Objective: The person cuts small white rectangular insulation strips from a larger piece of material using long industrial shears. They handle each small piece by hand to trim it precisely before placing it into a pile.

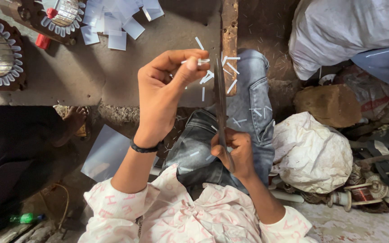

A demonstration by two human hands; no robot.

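From the head camera, the left hand (165,90) pinches one thin white strip (194,61), light, bendy and likely best held at its end, against the long scissors (221,112) gripped at the handle by the right hand (236,153), above two jeaned knees littered with countless offcuts.

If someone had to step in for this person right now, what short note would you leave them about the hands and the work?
Left hand: raised, fingers pinching a thin white strip.
Right hand: gripping the handle end of long dark metal scissors, blades pointing up beside the strip.
Things: cut white slivers scattered over the grey jeans lap and the wooden plank; a pile of white rectangular sheets lies on the concrete slab.
Done: many slivers already cut.
Left: the pinched strip looks uncut, and the sheet pile remains.
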